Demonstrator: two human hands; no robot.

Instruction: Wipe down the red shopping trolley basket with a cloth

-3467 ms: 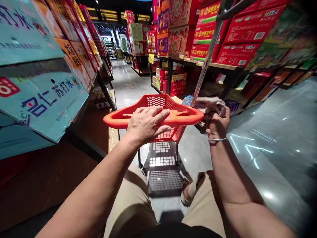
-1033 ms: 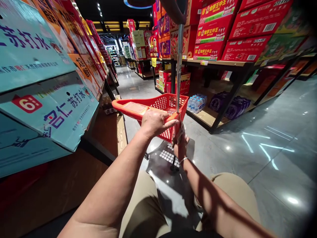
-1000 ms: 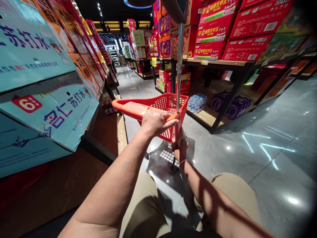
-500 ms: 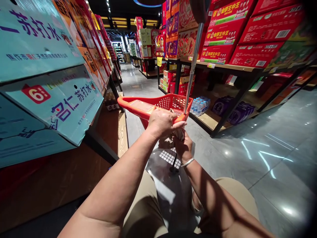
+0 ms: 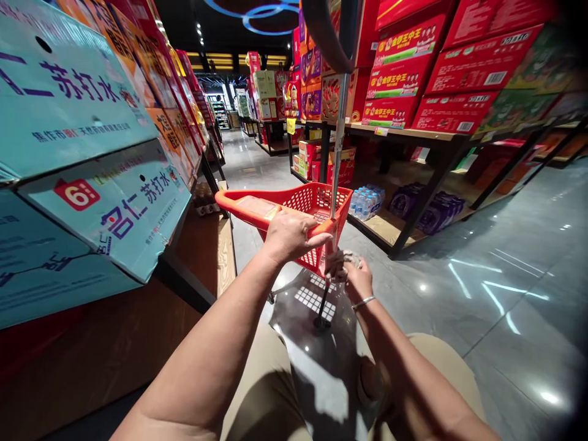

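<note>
By the red basket's (image 5: 236, 202) right end, the right hand (image 5: 360, 278) has moved out from under the left hand (image 5: 291, 236), its fingers pinching a rag (image 5: 337, 266) at their tips, while the left hand's fingers curl over the rim. A metal pole (image 5: 340, 147) sticks up there, blue boxes (image 5: 126, 211) are piled at left, and water bottles (image 5: 366, 202) and red boxes (image 5: 402, 86) sit farther off at right.
</note>
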